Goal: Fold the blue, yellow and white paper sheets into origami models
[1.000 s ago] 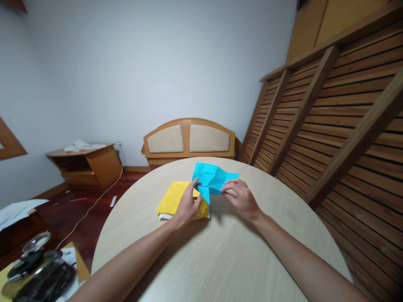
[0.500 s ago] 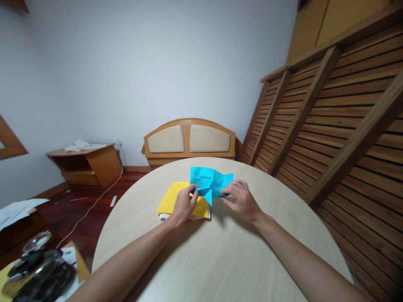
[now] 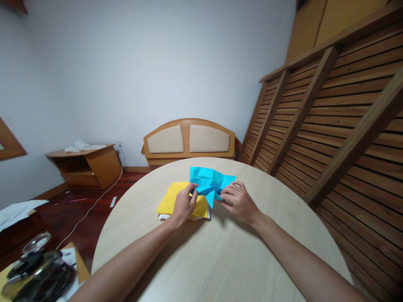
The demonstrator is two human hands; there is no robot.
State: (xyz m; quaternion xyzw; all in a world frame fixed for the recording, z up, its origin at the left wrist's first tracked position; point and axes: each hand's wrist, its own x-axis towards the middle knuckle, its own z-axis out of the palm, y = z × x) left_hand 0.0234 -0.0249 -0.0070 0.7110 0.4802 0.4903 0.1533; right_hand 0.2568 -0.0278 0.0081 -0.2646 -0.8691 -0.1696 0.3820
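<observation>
A creased sheet of blue origami paper is held up over the table between my two hands, with one pointed flap hanging down at its middle. My left hand pinches its lower left edge between thumb and fingers. On the other side, my right hand is closed on the lower right part of the sheet. Beneath the left hand lies a stack of yellow paper with white sheets showing under it. The fingertips behind the blue paper are partly hidden.
The round pale wooden table fills the foreground. Beyond it stands a headboard. A slatted wooden frame leans on the right. At left are a low cabinet, a white cable on the floor and a glass teapot.
My right hand has shifted its fingers slightly along the blue paper. The sheet's right side is spread a little wider and its pointed flap hangs slightly lower. The left hand stays put.
</observation>
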